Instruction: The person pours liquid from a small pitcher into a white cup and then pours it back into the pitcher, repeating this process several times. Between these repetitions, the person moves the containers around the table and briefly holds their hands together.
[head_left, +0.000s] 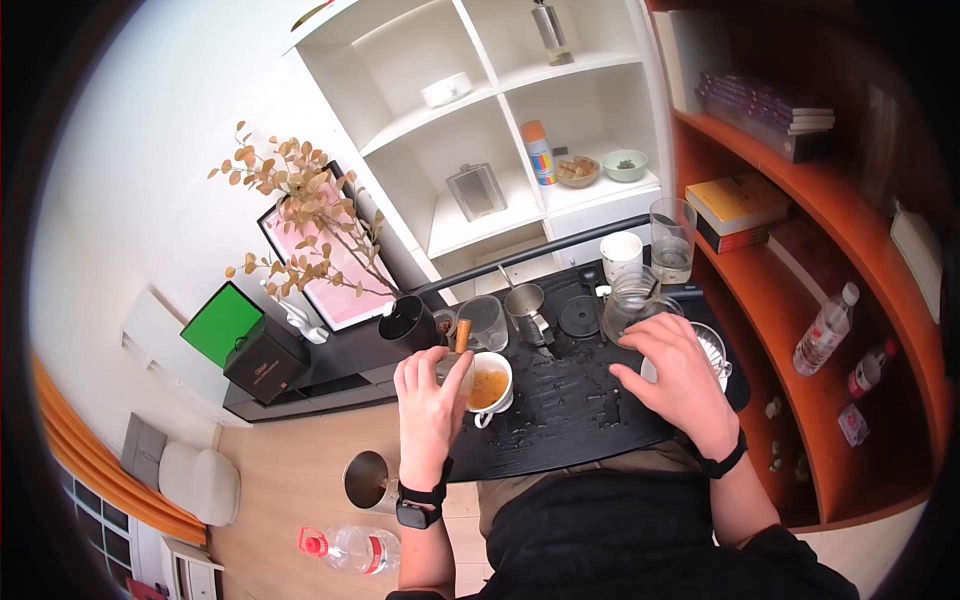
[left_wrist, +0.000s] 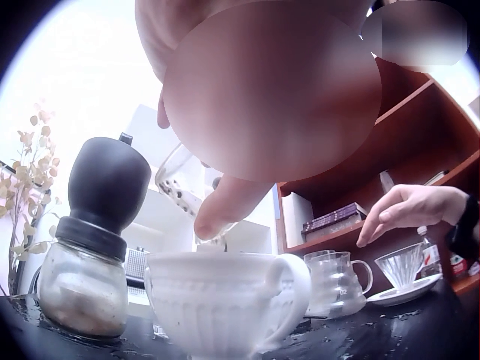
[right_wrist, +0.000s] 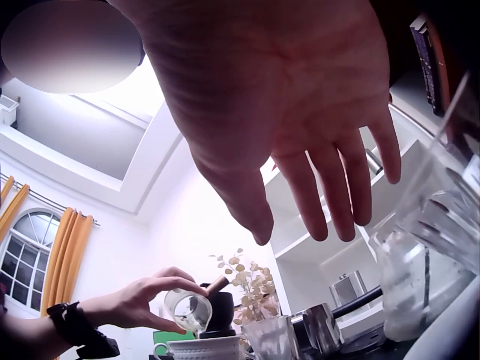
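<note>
My left hand (head_left: pixel 428 405) pinches a small clear glass (right_wrist: pixel 187 307), tilted over a white ribbed cup (left_wrist: pixel 214 300). Brown, frothy contents (head_left: pixel 489 388) show inside the cup. Dark specks cling to the inside of the glass in the left wrist view. Fingers spread and relaxed, my right hand (head_left: pixel 682 378) hovers palm down near a clear glass server (head_left: pixel 630 302) and holds nothing. Beside the server, a clear ribbed dripper (left_wrist: pixel 402 266) stands on a white saucer (left_wrist: pixel 409 291).
A grinder with a black top (left_wrist: pixel 109 180) stands close to the cup. Behind are a metal pitcher (head_left: pixel 526 303), a white paper cup (head_left: pixel 621 250) and a tall glass (head_left: pixel 672 240). Water drops wet the black table (head_left: pixel 560 425). Orange-brown shelves (head_left: pixel 760 290) rise at the right.
</note>
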